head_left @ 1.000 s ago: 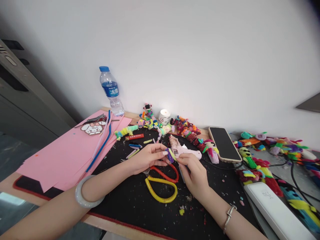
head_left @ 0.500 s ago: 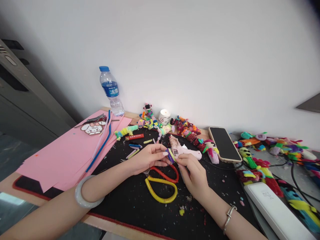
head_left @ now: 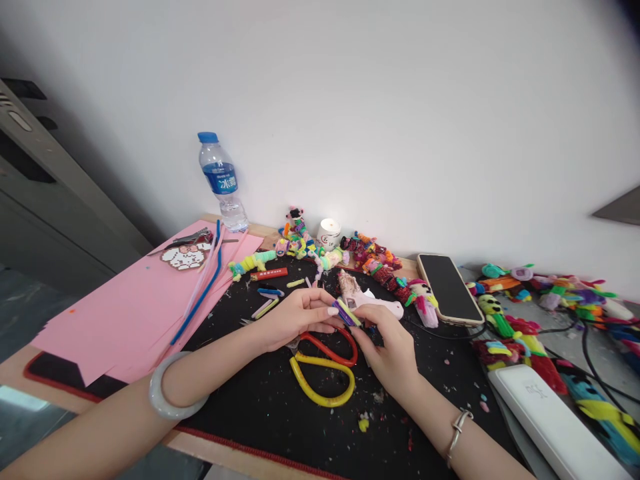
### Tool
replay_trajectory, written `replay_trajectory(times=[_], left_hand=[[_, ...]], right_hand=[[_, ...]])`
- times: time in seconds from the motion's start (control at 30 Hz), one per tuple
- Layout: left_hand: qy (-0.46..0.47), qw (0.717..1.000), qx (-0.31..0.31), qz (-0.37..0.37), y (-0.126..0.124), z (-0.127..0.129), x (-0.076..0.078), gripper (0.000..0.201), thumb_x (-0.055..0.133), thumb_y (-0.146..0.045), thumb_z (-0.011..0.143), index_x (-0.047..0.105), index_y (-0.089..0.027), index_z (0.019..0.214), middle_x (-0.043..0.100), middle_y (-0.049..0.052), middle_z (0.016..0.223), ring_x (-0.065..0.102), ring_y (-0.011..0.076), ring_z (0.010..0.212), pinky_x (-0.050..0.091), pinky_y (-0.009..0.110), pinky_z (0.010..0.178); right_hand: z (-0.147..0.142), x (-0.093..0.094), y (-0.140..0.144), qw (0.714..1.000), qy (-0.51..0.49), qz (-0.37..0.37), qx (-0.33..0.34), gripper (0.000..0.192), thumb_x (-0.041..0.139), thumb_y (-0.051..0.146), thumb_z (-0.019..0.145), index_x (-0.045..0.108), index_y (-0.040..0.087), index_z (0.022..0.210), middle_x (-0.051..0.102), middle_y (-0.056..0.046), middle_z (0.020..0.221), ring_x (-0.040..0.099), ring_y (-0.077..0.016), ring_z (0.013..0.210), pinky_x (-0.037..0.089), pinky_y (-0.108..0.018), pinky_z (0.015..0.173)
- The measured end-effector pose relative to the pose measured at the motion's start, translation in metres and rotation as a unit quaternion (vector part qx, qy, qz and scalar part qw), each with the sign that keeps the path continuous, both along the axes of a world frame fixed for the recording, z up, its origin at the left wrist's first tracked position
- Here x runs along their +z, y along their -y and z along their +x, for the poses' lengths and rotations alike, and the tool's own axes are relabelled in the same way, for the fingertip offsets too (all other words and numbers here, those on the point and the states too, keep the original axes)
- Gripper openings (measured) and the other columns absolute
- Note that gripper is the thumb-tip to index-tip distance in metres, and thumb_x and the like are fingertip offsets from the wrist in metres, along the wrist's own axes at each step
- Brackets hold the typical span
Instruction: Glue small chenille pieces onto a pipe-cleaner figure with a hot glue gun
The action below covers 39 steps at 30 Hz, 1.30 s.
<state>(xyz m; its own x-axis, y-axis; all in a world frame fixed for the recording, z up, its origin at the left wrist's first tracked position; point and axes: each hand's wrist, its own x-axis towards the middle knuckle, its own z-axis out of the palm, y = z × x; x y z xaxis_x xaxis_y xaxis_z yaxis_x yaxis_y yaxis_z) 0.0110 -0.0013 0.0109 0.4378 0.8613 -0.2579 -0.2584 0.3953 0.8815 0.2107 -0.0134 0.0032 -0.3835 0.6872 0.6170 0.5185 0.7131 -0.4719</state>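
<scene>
Between my two hands is a small bundle of short pipe cleaner pieces [head_left: 347,313], purple and pale yellow. My left hand [head_left: 300,319] pinches its left side with thumb and fingers. From the right, my right hand [head_left: 386,343] grips its other edge with thumb and forefinger. Just below lie scissors [head_left: 323,402] with one red and one yellow handle loop; their blades are partly under my left hand. A white glue gun [head_left: 377,307] with a stained nozzle rests behind my hands. Short bent pipe cleaner pieces [head_left: 265,307] sit left of my left hand.
Pink sheets [head_left: 125,300] with long pipe cleaners [head_left: 203,300] lie at left near a water bottle [head_left: 220,180]. Along the wall are fuzzy figures [head_left: 380,263] and a paper cup [head_left: 329,233]. A phone [head_left: 450,288], power bank [head_left: 555,420], cables and more figures [head_left: 520,333] fill the right.
The bundle has turned slightly, showing more of its purple side. My right fingers have shifted a little around its edge; my left hand stays nearly still.
</scene>
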Motion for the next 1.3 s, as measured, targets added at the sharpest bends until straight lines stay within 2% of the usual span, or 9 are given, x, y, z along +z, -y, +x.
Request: replay_trajectory(times=[0.23, 0.4, 0.6, 0.93, 1.3], left_hand=[[-0.036, 0.997, 0.003, 0.062, -0.0009, 0.0012, -0.003, 0.023, 0.071, -0.029, 0.075, 0.059, -0.015, 0.09, 0.07, 0.003, 0.08, 0.069, 0.0147, 0.077, 0.054, 0.027, 0.073], [-0.035, 0.991, 0.028, 0.123, 0.0, 0.003, -0.0014, 0.03, 0.069, -0.025, 0.076, 0.05, -0.019, 0.099, 0.067, 0.0, 0.082, 0.068, 0.0131, 0.069, 0.054, 0.028, 0.07], [-0.112, 0.976, 0.012, 0.188, 0.0021, 0.0009, 0.0061, 0.019, 0.064, -0.023, 0.079, 0.056, -0.017, 0.095, 0.067, 0.002, 0.085, 0.067, 0.0138, 0.075, 0.053, 0.029, 0.076], [-0.126, 0.973, 0.029, 0.191, 0.0033, 0.0008, 0.0043, 0.017, 0.065, -0.028, 0.078, 0.058, -0.018, 0.089, 0.069, 0.003, 0.081, 0.068, 0.016, 0.076, 0.054, 0.03, 0.075], [-0.145, 0.968, 0.028, 0.205, 0.0043, 0.002, 0.0058, 0.013, 0.064, -0.026, 0.079, 0.058, -0.016, 0.085, 0.068, 0.002, 0.076, 0.067, 0.0149, 0.073, 0.053, 0.027, 0.072]], right_hand=[[-0.0002, 0.0007, -0.0012, 1.0, -0.005, 0.001, -0.014, 0.018, 0.051, 0.013, 0.087, 0.058, 0.02, 0.102, 0.068, -0.004, 0.087, 0.064, -0.0153, 0.075, 0.054, -0.026, 0.071], [-0.0011, -0.0003, -0.0042, 1.0, -0.017, -0.02, -0.014, 0.019, 0.051, 0.012, 0.087, 0.059, 0.02, 0.102, 0.07, -0.005, 0.091, 0.066, -0.0157, 0.08, 0.054, -0.025, 0.072], [-0.002, 0.0031, -0.0034, 0.998, -0.028, -0.048, 0.001, 0.02, 0.048, 0.011, 0.087, 0.06, 0.021, 0.099, 0.07, -0.004, 0.09, 0.067, -0.0162, 0.083, 0.055, -0.026, 0.073], [-0.0022, 0.0017, -0.0042, 0.996, -0.03, -0.086, 0.004, 0.02, 0.047, 0.013, 0.088, 0.061, 0.022, 0.099, 0.071, -0.005, 0.091, 0.067, -0.0179, 0.083, 0.055, -0.028, 0.071], [-0.0022, 0.0027, -0.0041, 0.996, -0.037, -0.086, 0.012, 0.019, 0.048, 0.012, 0.087, 0.061, 0.021, 0.096, 0.07, -0.004, 0.089, 0.067, -0.017, 0.082, 0.054, -0.027, 0.071]])
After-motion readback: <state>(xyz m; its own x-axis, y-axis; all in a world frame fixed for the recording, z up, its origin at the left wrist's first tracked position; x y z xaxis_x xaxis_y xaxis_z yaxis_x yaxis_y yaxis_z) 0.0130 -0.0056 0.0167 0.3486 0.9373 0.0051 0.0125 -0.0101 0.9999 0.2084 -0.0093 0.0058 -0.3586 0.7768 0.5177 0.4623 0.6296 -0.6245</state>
